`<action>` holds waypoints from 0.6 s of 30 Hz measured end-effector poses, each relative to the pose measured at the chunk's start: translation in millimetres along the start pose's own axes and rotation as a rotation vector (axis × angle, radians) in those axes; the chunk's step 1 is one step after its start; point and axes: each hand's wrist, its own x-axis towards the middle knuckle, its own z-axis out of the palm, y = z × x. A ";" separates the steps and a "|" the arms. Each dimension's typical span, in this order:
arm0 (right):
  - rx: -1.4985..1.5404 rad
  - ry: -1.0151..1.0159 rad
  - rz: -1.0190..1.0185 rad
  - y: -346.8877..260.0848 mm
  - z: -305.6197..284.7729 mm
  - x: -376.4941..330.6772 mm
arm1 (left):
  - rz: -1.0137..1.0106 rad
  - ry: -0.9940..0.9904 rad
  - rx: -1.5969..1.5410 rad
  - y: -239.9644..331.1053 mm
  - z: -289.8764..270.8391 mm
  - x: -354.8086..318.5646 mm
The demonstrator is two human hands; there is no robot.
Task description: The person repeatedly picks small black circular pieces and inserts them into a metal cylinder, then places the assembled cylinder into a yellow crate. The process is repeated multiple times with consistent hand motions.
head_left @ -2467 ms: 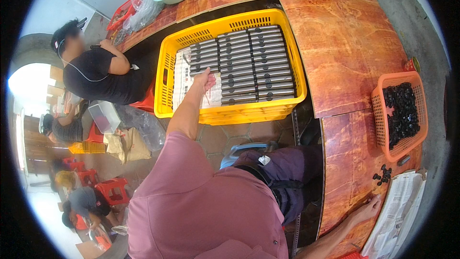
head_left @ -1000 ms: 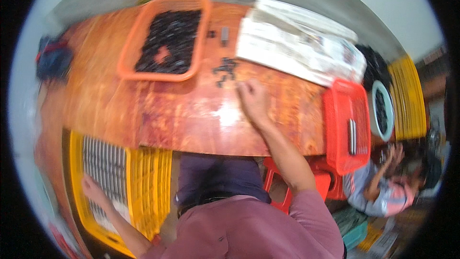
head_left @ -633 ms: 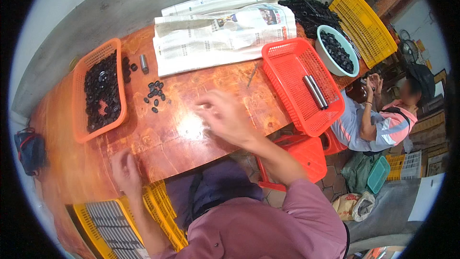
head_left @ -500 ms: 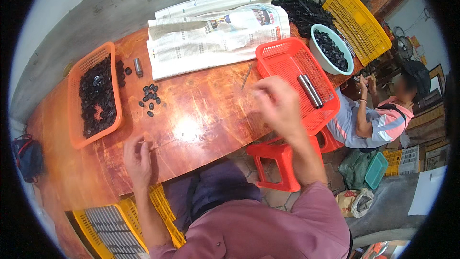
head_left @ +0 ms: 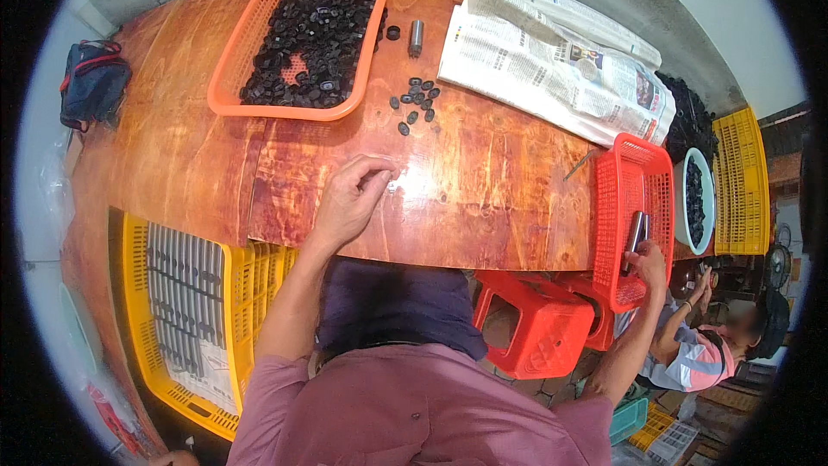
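The left hand (head_left: 349, 200) rests on the glossy reddish wooden tabletop (head_left: 500, 181), fingers curled and pinched together near its front edge; whether they grip anything small cannot be told. The right hand (head_left: 647, 261) reaches into the red perforated plastic basket (head_left: 634, 168) at the tabletop's right edge and closes on a smooth grey metal cylinder (head_left: 636, 233). A loose scatter of small black ring-shaped parts (head_left: 416, 103) lies beyond the left hand, with bare wood between. Behind them stand an orange mesh basket of black parts (head_left: 297, 34), a lone metal cylinder (head_left: 416, 36), and spread newspaper (head_left: 552, 60).
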 end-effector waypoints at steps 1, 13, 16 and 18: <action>0.034 -0.026 -0.011 -1.6 5.6 2.6 | -0.005 0.011 0.005 -0.1 -1.2 -2.7; -0.076 0.054 -0.079 -82.0 0.8 -22.9 | -0.125 0.051 -0.057 -12.9 1.1 -2.1; -0.123 0.094 -0.062 -54.6 13.9 -17.4 | -0.081 0.042 -0.091 -21.5 13.7 7.2; -0.185 0.074 -0.054 -69.9 6.9 -20.7 | -0.078 0.050 -0.093 -23.4 10.0 3.6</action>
